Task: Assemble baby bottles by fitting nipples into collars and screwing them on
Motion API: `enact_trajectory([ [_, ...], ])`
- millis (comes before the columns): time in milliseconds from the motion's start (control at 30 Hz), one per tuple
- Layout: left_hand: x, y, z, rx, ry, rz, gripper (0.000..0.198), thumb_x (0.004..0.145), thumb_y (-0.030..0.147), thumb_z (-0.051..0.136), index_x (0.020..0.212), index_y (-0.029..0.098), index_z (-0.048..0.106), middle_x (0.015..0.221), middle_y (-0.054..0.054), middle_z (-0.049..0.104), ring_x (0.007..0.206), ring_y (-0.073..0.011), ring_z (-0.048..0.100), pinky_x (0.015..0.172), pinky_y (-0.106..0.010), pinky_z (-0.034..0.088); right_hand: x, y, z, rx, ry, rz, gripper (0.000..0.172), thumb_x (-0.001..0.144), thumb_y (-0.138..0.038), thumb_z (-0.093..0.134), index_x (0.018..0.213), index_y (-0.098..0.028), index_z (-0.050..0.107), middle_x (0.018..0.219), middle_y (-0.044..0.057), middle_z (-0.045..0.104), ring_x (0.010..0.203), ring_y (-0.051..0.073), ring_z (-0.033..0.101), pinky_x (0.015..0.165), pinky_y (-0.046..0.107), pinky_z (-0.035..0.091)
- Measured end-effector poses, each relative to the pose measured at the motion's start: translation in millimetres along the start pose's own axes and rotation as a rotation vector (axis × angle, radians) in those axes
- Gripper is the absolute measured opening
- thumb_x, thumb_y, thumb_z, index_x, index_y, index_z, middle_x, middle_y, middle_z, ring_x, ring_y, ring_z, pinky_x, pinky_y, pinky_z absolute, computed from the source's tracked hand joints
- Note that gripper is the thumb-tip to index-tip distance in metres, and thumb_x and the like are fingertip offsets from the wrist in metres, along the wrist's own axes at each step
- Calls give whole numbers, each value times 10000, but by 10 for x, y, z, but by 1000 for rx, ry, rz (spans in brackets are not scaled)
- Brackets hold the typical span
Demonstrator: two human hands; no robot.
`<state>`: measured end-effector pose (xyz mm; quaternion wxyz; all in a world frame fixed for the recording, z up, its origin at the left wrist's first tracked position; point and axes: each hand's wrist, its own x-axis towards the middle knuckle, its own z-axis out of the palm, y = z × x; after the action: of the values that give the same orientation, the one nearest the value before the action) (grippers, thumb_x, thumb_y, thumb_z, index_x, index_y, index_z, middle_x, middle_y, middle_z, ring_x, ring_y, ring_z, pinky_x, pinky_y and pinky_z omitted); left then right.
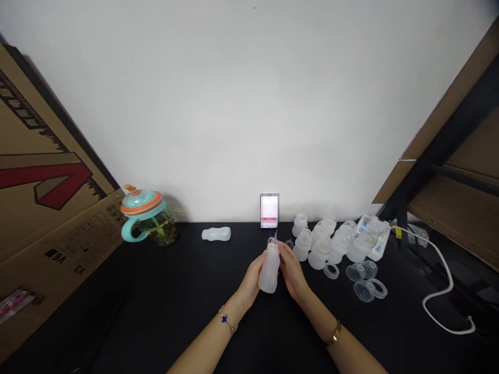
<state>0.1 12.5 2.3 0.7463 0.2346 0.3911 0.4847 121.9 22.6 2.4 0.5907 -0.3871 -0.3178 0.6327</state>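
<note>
A frosted white baby bottle [268,272] is held slightly tilted over the black table, its neck pointing away from me. My left hand [251,280] is closed round the side of its body. At the neck, the fingers of my right hand [291,271] grip the bottle from the other side. A clear pointed teat-like piece [274,238] shows at the neck; how it sits there is too small to tell. Right of my hands stand several small bottles [320,253] with clear domed tops. Another frosted bottle [217,234] lies on its side at the left.
A phone [270,211] leans on the wall. Clear rings [331,270] and caps [364,291] lie to the right, near a white cable [444,270]. A teal pitcher [150,218] stands left, beside a large cardboard box [58,208]. A dark metal frame [421,176] rises at the right.
</note>
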Motion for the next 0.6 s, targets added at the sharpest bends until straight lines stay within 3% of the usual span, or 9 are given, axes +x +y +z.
enact_trajectory([
  [200, 3, -7, -2, -7, -9, 8, 442, 849, 480, 699, 1067, 96, 723, 912, -133, 748, 845, -261, 708, 781, -338, 548, 9, 14, -20, -3, -22, 8, 329, 830, -530, 717, 1045, -281, 739, 981, 18, 707, 781, 180, 585, 635, 281, 423],
  [600, 2, -4, -11, 3, -11, 22, 477, 777, 525, 751, 1006, 107, 722, 855, -110, 735, 800, -247, 692, 727, -329, 527, 13, 10, -32, -3, -40, -5, 307, 829, -516, 720, 1032, -287, 745, 1021, 17, 717, 903, 222, 607, 731, 314, 446],
])
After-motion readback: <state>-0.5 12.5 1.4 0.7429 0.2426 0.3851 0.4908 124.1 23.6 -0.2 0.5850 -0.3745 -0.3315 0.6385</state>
